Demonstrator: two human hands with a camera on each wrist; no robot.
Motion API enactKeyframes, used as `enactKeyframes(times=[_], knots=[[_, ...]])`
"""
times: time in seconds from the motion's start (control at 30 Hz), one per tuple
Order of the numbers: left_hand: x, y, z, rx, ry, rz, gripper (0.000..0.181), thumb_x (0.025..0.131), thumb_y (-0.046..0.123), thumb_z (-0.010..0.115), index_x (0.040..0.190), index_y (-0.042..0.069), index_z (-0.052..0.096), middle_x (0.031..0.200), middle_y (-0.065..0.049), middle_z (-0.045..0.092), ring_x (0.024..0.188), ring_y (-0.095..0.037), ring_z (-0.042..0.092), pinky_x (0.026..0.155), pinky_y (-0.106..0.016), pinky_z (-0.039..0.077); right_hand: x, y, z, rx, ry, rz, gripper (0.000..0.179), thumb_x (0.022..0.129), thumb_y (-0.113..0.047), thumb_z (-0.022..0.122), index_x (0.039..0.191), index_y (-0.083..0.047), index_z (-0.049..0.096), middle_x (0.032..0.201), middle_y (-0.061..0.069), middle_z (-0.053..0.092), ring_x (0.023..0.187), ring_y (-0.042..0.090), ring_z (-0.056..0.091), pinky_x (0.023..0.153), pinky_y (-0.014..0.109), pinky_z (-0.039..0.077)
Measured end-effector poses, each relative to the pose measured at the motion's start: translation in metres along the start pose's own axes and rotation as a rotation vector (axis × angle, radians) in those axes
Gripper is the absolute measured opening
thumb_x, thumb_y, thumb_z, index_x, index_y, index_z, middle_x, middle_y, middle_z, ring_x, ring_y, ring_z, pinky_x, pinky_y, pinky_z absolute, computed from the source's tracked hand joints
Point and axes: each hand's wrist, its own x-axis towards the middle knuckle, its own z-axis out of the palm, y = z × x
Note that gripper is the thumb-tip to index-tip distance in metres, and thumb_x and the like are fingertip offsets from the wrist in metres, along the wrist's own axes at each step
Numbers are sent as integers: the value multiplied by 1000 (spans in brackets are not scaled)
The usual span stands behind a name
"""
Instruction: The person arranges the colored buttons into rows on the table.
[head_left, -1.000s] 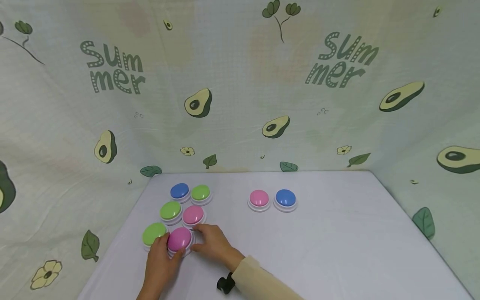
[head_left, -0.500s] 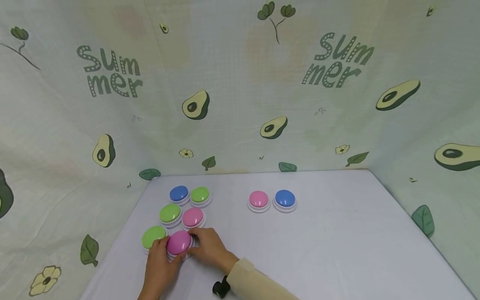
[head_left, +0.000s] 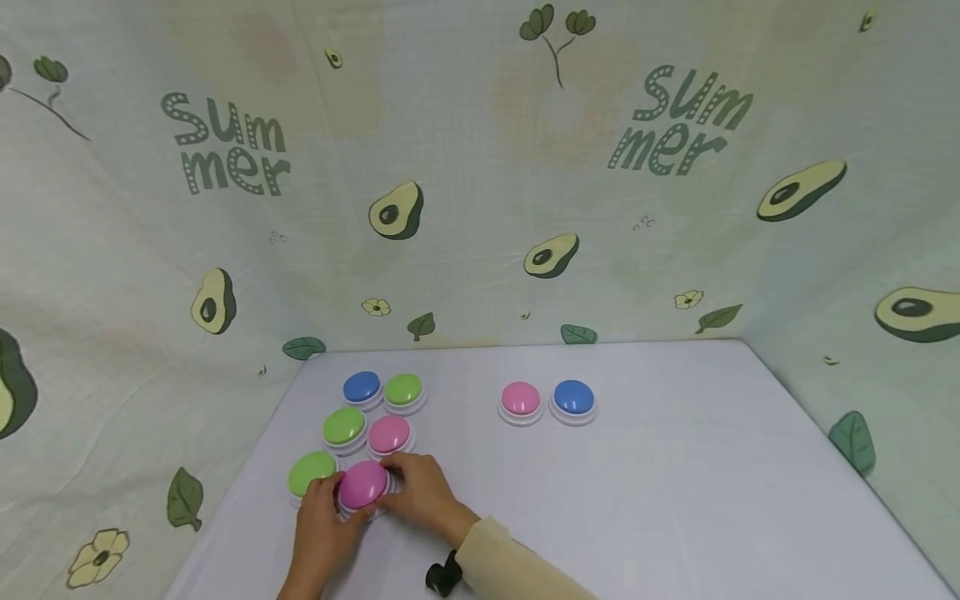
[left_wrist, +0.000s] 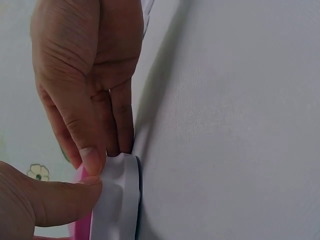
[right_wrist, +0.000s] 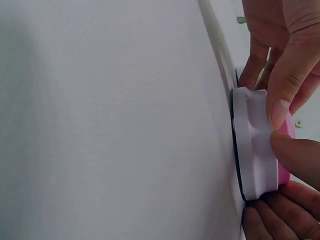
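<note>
A large pink push button point(head_left: 363, 483) with a round white base is at the front of the cluster on the left of the table. My left hand point(head_left: 322, 533) grips it from the left, and my right hand point(head_left: 426, 496) grips it from the right. In the left wrist view, the left thumb point(left_wrist: 90, 159) lies along the side of the white base point(left_wrist: 115, 205). The right wrist view shows both thumbs close together at the base's near side, with its dark underside edge close to the tabletop. A green button point(head_left: 311, 473) stands just left of it, partly behind the left fingers.
Behind are a pink button point(head_left: 388, 433), a green button point(head_left: 343, 425), a blue button point(head_left: 362, 386) and another green button point(head_left: 403, 388). A separate pink button point(head_left: 521, 398) and blue button point(head_left: 573, 397) stand side by side further right. A patterned cloth point(head_left: 480, 183) hangs behind the white table point(head_left: 675, 483).
The head view has shifted slightly. Both hands stay on the pink button, which keeps nearly the same place beside the other buttons.
</note>
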Motion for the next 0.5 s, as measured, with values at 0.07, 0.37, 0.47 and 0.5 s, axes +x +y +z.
enactKeyframes(times=[0.07, 0.37, 0.47, 0.5], knots=[[0, 0, 1, -3, -3, -13, 71, 74, 10, 93, 127, -21, 56, 116, -35, 58, 111, -52, 59, 98, -67, 48, 0, 1, -1, 17, 4, 2, 45, 77, -11, 92, 119, -4, 75, 113, 5, 78, 109, 11, 70, 97, 23, 55], [2, 2, 1, 2, -40, -62, 68, 76, 10, 92, 127, -20, 58, 112, -31, 59, 99, -40, 62, 85, -54, 52, -1, 4, 0, 114, 18, 40, 48, 75, -8, 94, 118, -1, 75, 114, 8, 78, 108, 12, 72, 95, 19, 56], [1, 3, 1, -7, -39, -59, 67, 76, 10, 93, 126, -19, 59, 111, -29, 60, 97, -37, 62, 82, -49, 53, -2, 3, 0, 138, 33, 31, 48, 74, -7, 95, 117, 1, 75, 113, 9, 78, 107, 14, 73, 93, 18, 57], [1, 3, 1, -9, -37, -55, 66, 76, 9, 93, 126, -18, 59, 111, -29, 60, 97, -37, 63, 82, -48, 54, -2, 4, -1, 144, 37, 25, 48, 73, -7, 95, 117, 1, 75, 112, 10, 78, 107, 15, 74, 92, 18, 57]])
